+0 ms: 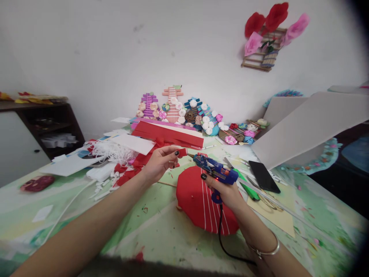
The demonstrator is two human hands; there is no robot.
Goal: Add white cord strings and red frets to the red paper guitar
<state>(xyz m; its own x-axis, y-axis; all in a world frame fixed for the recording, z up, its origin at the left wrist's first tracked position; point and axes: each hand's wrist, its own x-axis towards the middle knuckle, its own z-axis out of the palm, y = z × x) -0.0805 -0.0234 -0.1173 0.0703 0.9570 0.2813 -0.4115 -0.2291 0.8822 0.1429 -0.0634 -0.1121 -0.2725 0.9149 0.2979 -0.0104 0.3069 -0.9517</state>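
Observation:
My left hand point(161, 161) is closed in a pinch on a small red paper piece point(182, 152), held up above the table. My right hand point(225, 190) is wrapped round the grip of a blue hot glue gun point(216, 171), whose nozzle points left at the red piece and nearly touches it. A black cord point(220, 234) runs from the gun toward me. Under both hands lies a round red paper shape with white stripes point(198, 204) on the green table point(161, 234).
A stack of red paper sheets point(170, 134) and white scraps point(115, 152) lie behind my left hand. A black phone point(263, 176), scissors point(265, 196) and a large grey board point(305, 127) are to the right. Paper flower crafts point(198, 115) line the wall. A dark shelf point(49, 127) stands left.

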